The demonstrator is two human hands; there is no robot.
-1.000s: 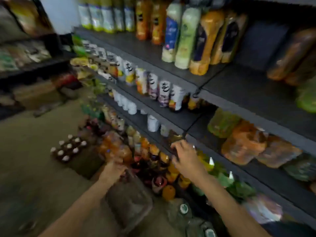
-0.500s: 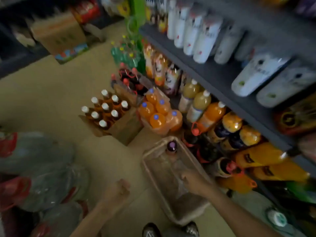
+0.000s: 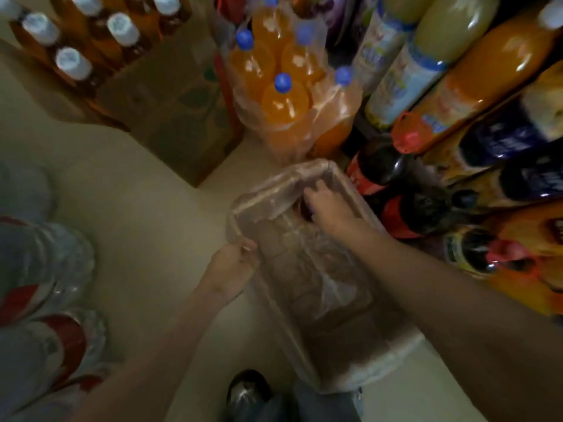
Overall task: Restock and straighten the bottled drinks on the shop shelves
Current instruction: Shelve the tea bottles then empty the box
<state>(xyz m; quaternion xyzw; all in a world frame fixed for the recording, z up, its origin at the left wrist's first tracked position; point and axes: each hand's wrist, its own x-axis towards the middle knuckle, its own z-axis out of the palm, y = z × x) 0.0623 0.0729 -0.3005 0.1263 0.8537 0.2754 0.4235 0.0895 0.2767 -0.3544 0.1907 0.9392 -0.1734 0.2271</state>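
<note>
On beige floor (image 3: 146,214), plastic-wrapped tray (image 3: 320,287) sits beside shelved bottles (image 3: 457,86).

Both forearms come in bare, no sleeves showing, and nothing sits on either wrist. The left hand (image 3: 233,264) and right hand (image 3: 327,205) carry no gloves or rings that can be made out. Down below, a dark shiny shoe (image 3: 248,391) and grey-blue trousers (image 3: 329,403).
</note>
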